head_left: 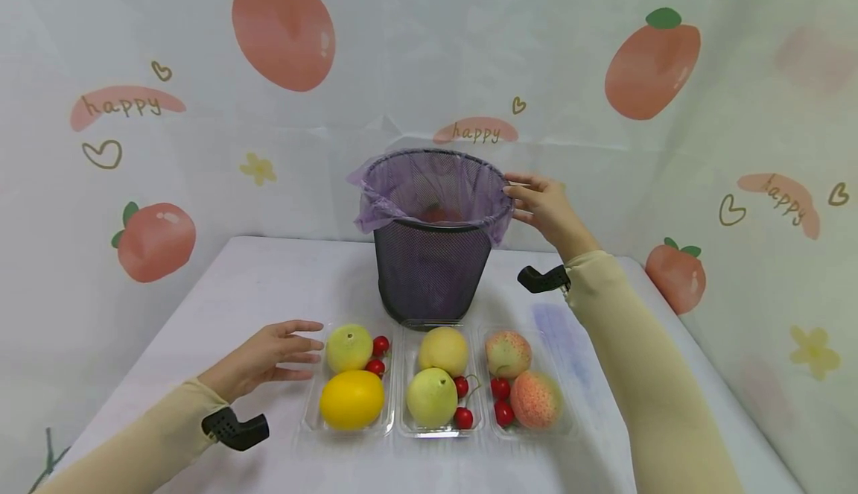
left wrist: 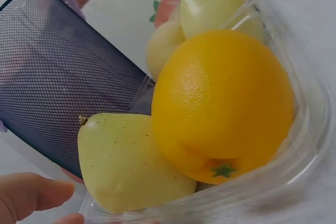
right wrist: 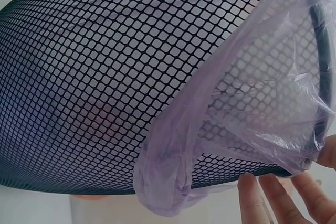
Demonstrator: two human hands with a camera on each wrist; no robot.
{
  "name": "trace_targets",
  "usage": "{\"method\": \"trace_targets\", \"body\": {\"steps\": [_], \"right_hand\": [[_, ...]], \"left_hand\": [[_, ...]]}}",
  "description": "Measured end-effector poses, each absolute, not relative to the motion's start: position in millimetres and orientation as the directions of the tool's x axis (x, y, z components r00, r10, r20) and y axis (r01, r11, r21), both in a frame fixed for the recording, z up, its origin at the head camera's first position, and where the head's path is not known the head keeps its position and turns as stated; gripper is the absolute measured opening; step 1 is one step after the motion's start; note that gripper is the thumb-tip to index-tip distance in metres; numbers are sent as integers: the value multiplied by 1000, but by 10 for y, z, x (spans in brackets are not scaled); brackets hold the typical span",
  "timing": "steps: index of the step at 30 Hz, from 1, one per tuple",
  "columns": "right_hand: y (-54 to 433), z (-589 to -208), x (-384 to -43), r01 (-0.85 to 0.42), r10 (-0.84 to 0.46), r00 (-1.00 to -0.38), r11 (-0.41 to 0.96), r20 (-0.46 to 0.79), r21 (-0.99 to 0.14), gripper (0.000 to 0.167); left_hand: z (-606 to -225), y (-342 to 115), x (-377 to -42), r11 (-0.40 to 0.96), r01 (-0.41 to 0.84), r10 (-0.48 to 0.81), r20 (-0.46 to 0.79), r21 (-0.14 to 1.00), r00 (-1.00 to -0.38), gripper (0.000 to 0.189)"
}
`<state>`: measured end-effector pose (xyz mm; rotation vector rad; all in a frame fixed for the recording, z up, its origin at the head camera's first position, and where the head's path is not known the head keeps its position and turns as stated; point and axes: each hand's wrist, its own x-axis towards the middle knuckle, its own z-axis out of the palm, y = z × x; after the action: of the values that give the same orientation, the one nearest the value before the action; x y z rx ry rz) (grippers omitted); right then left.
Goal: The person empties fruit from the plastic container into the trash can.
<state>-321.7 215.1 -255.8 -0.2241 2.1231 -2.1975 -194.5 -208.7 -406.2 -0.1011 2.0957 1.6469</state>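
A black mesh wastebasket (head_left: 432, 278), lined with a purple plastic bag (head_left: 375, 209), stands at the back of the table. My right hand (head_left: 546, 207) pinches its right rim: in the right wrist view the thumb (right wrist: 328, 150) lies over the bagged edge and the fingers (right wrist: 283, 198) are outside. Beside the left clear plastic container (head_left: 310, 419), my left hand (head_left: 268, 352) has its fingers extended, holding nothing. That container holds an orange (left wrist: 223, 108), a green pear (left wrist: 126, 161) and two cherries (head_left: 380, 345).
A middle clear container (head_left: 439, 433) holds a green pear (head_left: 431, 397), a pale yellow fruit (head_left: 444, 352) and cherries (head_left: 463, 418). Peaches (head_left: 536, 399) and cherries fill the right container (head_left: 566, 428). A fruit-print cloth (head_left: 302, 159) hangs behind the table.
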Motion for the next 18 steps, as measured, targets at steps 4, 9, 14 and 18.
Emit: {"method": "trace_targets", "body": {"steps": [4,9,14,18], "right_hand": [[2147,-2560,-3216,-53,-159,-986,-26,56,-998,45],[2151,-2566,-3218,-53,-162,-985,-25,57,-998,46],[2150,-2567,-3218,-50,-162,-985,-31,55,-998,47],[2149,-2566,-3220,-49,-158,-986,-36,54,-998,48]], "left_hand": [[-4071,-2084,-1936,271,-338,222,-400,901,-889,58],[-4086,-2084,-1914,252,-332,219,-388,909,-895,59],[-4108,-2086,-1897,232,-331,208,-379,915,-902,60],[-4124,-2083,-1891,234,-335,197,-382,913,-903,61]]}}
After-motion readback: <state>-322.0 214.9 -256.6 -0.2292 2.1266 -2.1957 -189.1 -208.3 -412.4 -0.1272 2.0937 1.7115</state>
